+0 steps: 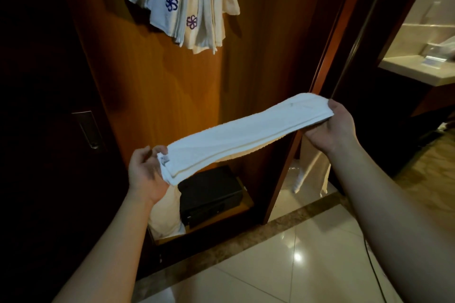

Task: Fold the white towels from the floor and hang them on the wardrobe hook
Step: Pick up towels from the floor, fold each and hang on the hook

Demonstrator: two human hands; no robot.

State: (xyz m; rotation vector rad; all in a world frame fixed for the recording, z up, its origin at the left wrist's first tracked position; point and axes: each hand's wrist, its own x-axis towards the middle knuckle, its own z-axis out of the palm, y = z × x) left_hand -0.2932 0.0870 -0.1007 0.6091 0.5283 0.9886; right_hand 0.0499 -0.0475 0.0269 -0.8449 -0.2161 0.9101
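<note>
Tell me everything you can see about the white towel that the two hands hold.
The white towel looks like soft terry cloth, folded lengthwise into a long narrow band with layered edges and a small tag at its lower left end. It is stretched in the air, slanting up to the right, before the open wardrobe. The left hand grips one end, the right hand the other.

a white towel (246, 130), folded lengthwise into a narrow layered strip, is stretched nearly flat in front of an open wooden wardrobe, its right end raised higher than its left. above it, a bunch of white towels with purple flower emblems (182, 5) hangs against the wardrobe's back panel.
</note>
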